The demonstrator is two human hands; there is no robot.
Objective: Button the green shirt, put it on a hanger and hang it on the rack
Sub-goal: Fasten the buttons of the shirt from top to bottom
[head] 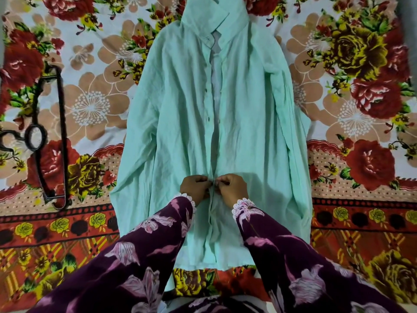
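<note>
One shirt [212, 136], one hanger [50, 134], two hands [195, 186].

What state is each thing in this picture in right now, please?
Shirt: laid flat, front up, placket open above the hands.
Hanger: lying on the sheet, left of the shirt, untouched.
Left hand: pinching the placket edge.
Right hand: pinching the facing edge.
Bedsheet: spread under everything.

Both arms covered by long dark maroon-purple fabric sleeves [144, 251] printed with large pale pink lily-like flowers. Each cuff edged with a narrow white scalloped lace trim [239, 205] at the wrist. Same printed fabric visible at near centre, over the torso. Hands bare; no rings or watch discernible.
</note>
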